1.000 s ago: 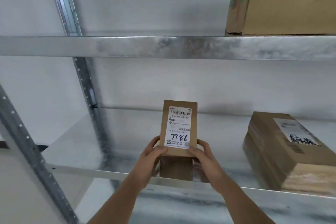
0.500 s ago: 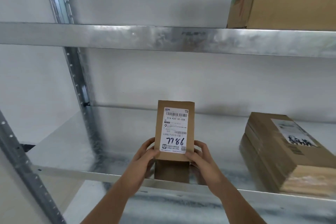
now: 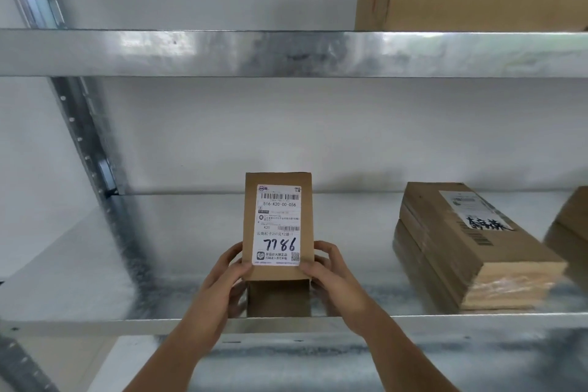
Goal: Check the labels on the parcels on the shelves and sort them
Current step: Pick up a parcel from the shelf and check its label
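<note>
Head view: L hand [image 3: 219,283] & R hand [image 3: 337,274] clamp parcel [image 3: 276,293] marked 7786; flat box [image 3: 471,251] right, another, blurred, at edge.

Metal shelf [image 3: 95,264] with parcels

A small labelled box [image 3: 277,223] stands upright mid-shelf; a flat parcel [image 3: 461,248] lies well apart to its right.

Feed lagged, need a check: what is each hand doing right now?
Left hand: grips the left edge of the small parcel.
Right hand: grips the same parcel's right edge.
</note>
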